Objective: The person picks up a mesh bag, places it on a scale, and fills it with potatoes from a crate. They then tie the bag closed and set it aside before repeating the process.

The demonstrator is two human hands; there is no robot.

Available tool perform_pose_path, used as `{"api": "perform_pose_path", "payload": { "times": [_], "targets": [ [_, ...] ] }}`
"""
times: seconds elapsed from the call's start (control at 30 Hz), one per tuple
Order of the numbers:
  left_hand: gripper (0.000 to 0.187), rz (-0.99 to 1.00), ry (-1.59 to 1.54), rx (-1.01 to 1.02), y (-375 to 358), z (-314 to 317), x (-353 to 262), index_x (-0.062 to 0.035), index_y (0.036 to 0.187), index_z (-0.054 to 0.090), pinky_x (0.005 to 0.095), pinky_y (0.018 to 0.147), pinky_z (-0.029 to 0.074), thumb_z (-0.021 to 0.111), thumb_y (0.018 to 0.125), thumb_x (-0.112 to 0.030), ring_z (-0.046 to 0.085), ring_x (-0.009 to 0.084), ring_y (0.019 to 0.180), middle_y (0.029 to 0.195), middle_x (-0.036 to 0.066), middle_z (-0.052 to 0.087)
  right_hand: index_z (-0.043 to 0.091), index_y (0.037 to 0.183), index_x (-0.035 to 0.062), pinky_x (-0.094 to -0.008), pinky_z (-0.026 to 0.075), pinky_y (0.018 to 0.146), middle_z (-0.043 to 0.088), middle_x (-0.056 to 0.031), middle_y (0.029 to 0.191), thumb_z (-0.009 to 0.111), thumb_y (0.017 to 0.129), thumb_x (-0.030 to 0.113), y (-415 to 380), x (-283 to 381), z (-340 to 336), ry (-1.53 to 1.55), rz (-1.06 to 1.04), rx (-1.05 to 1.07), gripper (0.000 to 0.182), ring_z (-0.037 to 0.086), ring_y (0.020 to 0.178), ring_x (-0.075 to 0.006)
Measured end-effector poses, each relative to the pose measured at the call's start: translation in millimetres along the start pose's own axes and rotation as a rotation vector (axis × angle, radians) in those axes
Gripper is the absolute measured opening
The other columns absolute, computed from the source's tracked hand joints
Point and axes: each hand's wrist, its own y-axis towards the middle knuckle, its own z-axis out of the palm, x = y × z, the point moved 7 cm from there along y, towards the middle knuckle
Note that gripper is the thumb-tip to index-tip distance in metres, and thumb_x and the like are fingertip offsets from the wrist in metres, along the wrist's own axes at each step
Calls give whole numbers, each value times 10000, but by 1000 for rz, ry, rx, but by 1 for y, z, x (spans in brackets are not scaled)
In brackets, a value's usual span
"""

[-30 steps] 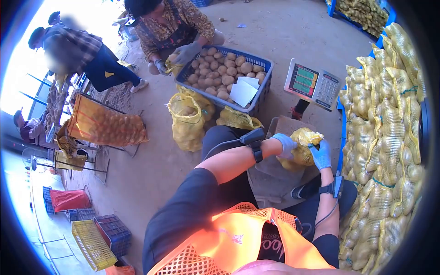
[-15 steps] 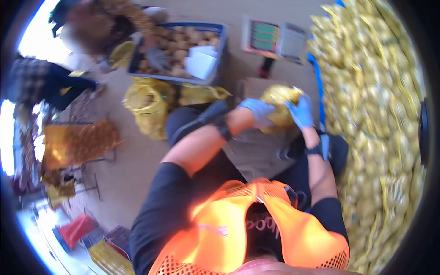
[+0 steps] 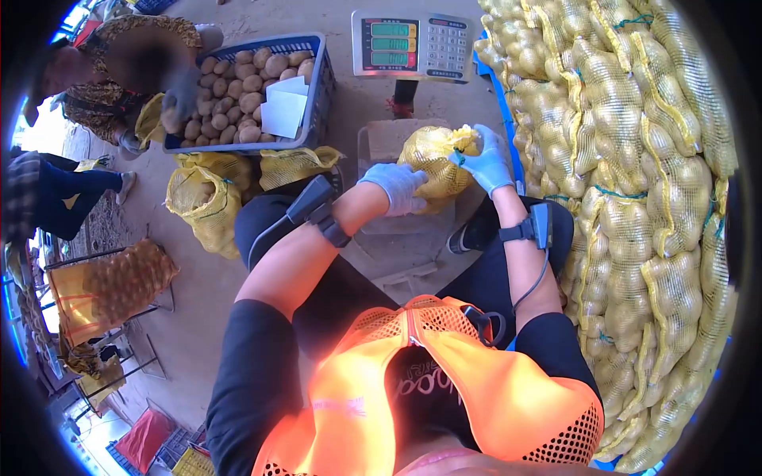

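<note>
Near sacks point(image 3: 615, 214), our left hand point(image 3: 393, 188) holds the heavy-looking bag point(image 3: 433, 168), best held by the neck our right hand point(image 3: 487, 162) grips.

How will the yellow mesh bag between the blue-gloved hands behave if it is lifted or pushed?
The yellow mesh bag will probably feel pliable, since it gathers and creases at the top. It may be rather heavy for its size, as it looks full and bulging. Its rounded sides suggest it could roll if pushed.

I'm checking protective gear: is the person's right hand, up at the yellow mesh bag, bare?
No, the right hand wears a light-blue glove while at the gathered end of the yellow mesh bag.
</note>
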Motion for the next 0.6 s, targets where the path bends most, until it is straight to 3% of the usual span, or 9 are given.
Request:
{"api": "perform_pose_path", "payload": {
  "times": [0.17,0.3,0.33,0.4,0.47,0.53,0.6],
  "targets": [
    [459,70,53,-71,-1,0,0,-149,1128,561,420,746,515,595,787,-454,626,344,888,990,148,637,435,1256,13,-399,389,971,467,-181,1193,861,524,240,3,-17,0,109,0,161,876,443,1149,-330],
    [459,48,2,-20,-2,-3,-4,-104,1091,593,424,794,505,570,779,-440,620,339,947,1035,172,631,442,1224,48,-403,400,950,469,-172,1164,864,510,208,1,-20,2,78,-66,160,844,457,1106,-320],
    [474,92,22,-61,-1,1,-5,-113,1149,526,429,736,505,599,795,-419,623,362,884,1002,177,613,526,1151,49,-400,425,914,576,-144,1094,847,530,240,-1,-12,-7,56,-84,76,725,536,1044,-310],
    [464,72,1,-74,-3,-3,-7,-113,1125,553,423,741,505,599,788,-429,623,352,891,1004,169,622,542,1134,47,-383,446,890,597,-132,1064,845,557,218,5,-19,3,151,-64,161,674,562,1012,-290],
    [440,107,-19,-75,-1,-2,-4,-112,1078,594,418,747,505,594,782,-438,623,341,901,1014,154,635,554,1117,41,-363,460,872,609,-127,1046,841,590,215,5,-8,2,126,-152,91,625,580,984,-263],
    [409,99,-120,84,14,15,0,-113,1041,622,413,760,506,586,783,-429,623,333,915,1026,141,643,553,1110,29,-361,456,873,607,-129,1053,837,610,244,3,0,0,254,-74,211,614,577,981,-248],
    [465,59,-11,6,15,20,3,-116,1073,618,403,759,519,581,767,-463,637,306,914,1009,115,655,510,1155,53,-403,464,851,571,-179,1064,836,603,293,-3,-8,10,492,-35,210,684,564,978,-315]
  ]
}}
